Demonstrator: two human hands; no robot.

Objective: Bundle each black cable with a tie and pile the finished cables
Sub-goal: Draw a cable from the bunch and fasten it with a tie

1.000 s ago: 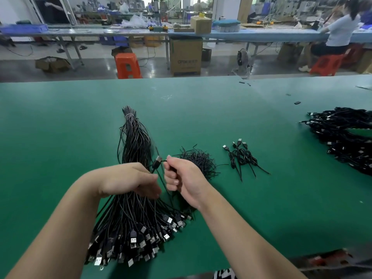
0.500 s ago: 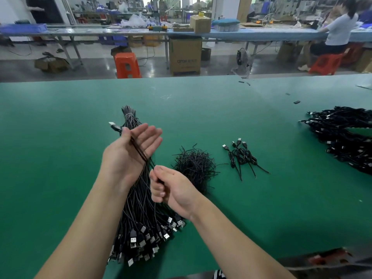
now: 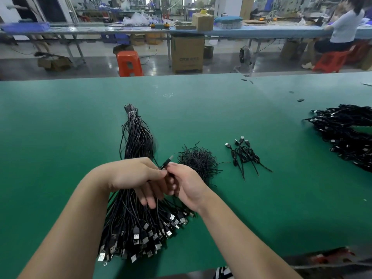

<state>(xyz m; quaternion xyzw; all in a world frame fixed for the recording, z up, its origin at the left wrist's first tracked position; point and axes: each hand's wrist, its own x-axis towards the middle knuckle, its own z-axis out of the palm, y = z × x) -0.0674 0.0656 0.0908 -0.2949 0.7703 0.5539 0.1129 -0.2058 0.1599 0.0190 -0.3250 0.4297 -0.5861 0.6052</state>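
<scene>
Both hands meet over the near cable bunch (image 3: 138, 214), left hand (image 3: 138, 176) and right hand (image 3: 187, 184) pinching one cable (image 3: 167, 162) whose plug points far-right toward the ties (image 3: 198, 163).

Orange stool (image 3: 129, 63) beside cardboard box (image 3: 187, 54)

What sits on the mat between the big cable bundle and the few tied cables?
In the head view, a tangled heap of ties lies between the cable bundle and the tied cables.
</scene>
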